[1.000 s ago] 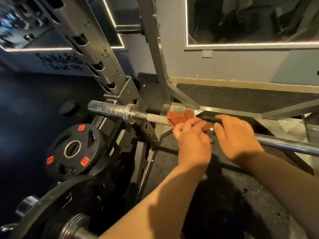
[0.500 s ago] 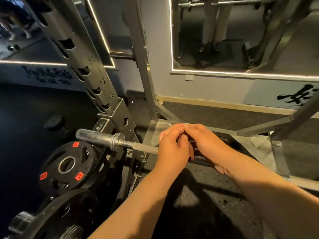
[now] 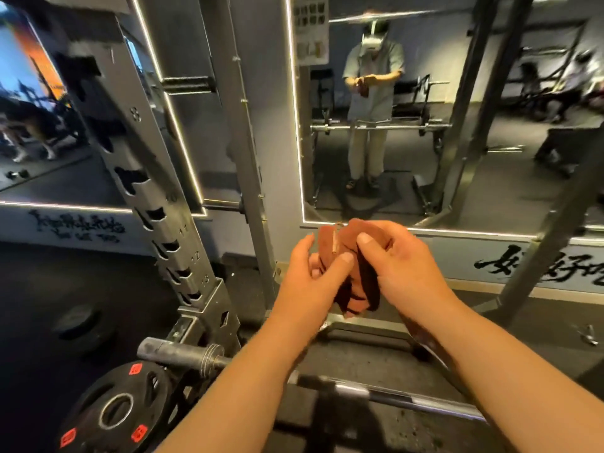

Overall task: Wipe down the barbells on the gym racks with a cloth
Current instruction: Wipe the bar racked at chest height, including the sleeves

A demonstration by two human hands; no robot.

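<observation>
Left hand (image 3: 305,284) and right hand (image 3: 403,273) gripping cloth (image 3: 361,289), barbell (image 3: 178,353) below, rack (image 3: 148,194) numbered 11–13

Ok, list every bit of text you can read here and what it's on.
"11": slanted grey steel rack upright.
"12": same upright, below.
"13": same upright, lowest.
Black scrawl, left: illegible.
Black brush characters, right: unreadable, cut off.
Red labels on black weight plate: blurred.
Pale poster at top: too small.

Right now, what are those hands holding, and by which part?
A bunched rust-red cloth, held between both hands: the left hand pinches its left side, the right hand grips its top and right side.
</observation>
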